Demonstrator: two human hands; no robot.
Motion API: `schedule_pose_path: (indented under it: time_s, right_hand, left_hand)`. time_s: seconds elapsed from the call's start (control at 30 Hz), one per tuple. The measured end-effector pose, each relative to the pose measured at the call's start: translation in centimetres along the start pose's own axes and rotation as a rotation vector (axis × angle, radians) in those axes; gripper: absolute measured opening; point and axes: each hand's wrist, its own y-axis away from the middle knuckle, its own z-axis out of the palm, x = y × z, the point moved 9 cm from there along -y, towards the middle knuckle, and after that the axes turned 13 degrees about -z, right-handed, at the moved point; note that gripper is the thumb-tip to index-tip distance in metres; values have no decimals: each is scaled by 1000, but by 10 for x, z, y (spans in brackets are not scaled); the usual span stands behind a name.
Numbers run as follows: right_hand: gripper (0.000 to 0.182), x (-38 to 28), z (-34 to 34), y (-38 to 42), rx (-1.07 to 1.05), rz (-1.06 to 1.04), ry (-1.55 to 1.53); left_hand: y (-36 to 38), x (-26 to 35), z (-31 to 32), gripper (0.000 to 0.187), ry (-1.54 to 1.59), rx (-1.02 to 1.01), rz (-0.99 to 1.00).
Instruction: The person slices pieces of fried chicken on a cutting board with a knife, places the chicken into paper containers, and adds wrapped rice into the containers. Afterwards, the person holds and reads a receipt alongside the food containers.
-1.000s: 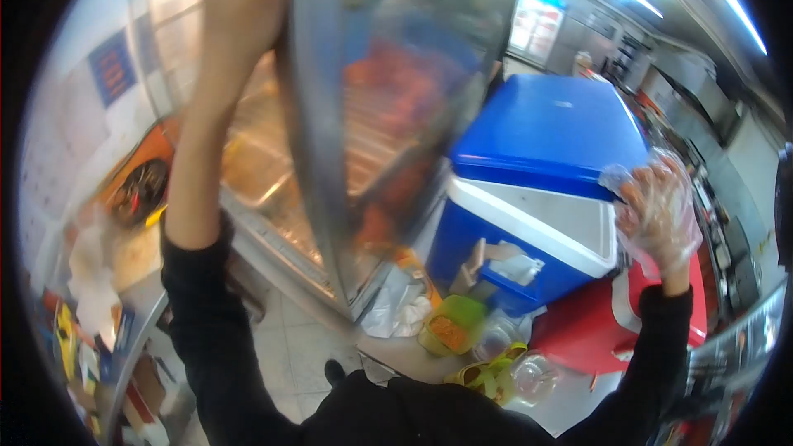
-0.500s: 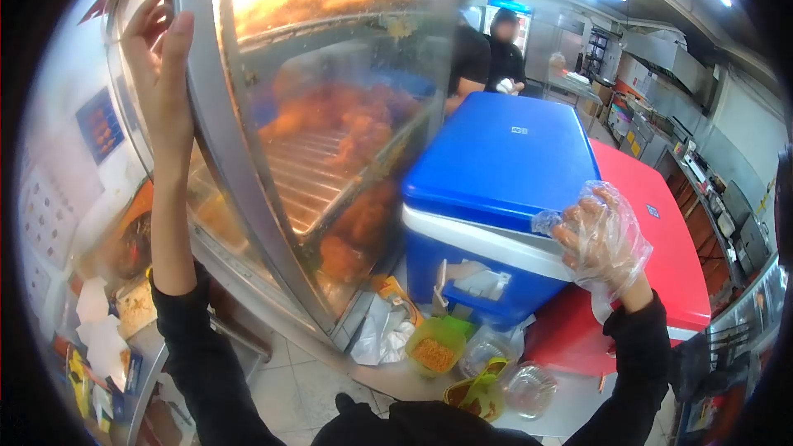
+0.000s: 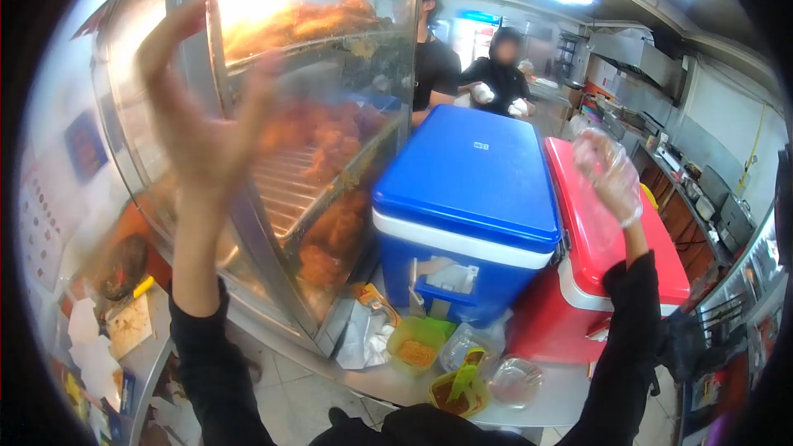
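My left hand (image 3: 198,107) is bare, blurred and raised in front of the glass display case (image 3: 186,58), thumb and fingers spread with nothing between them. Pieces of fried chicken (image 3: 330,144) lie on racks behind the glass. Above the red cooler box (image 3: 578,190) hovers my right hand (image 3: 610,167) in a clear plastic glove, its fingers loosely bent and nothing visible in them. Beside the case stands a blue cooler box (image 3: 471,173), its lid lying down on the white rim.
Along the counter's near edge sit a green tub of orange crumbs (image 3: 415,353), a second green container (image 3: 458,392) and clear plastic containers (image 3: 516,381). A cutting board (image 3: 132,326) lies at left. Beyond the coolers are two people, one in a black hood (image 3: 504,74).
My left hand has come off the case's frame and opened to the right. My right hand has left the blue cooler's lid, which was slightly raised and now lies down, and moved up over the red cooler.
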Motion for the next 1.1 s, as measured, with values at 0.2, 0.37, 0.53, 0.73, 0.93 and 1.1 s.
schedule_pose_path:
  time_s: [0.2, 0.37, 0.53, 0.73, 0.93, 1.1]
  right_hand:
    - [57, 103, -25, -9, 443, 599, -595]
    - [60, 160, -10, 16, 853, 777, -1075]
    - [57, 169, -29, 7, 755, 631, -793]
    - [57, 161, -19, -11, 473, 760, -547]
    - [51, 130, 34, -80, -238, 80, 514]
    - [64, 98, 91, -97, -354, 310, 568]
  left_hand:
    - [26, 35, 146, 65, 353, -429, -367]
    - [138, -8, 290, 120, 668, -818, -1230]
    - [197, -1, 336, 128, 600, -1005, -1379]
    - [196, 8, 369, 131, 400, -1103, -1034]
    - [223, 5, 419, 115, 312, -1081, -746]
    - [257, 10, 460, 115, 109, -1393, -623]
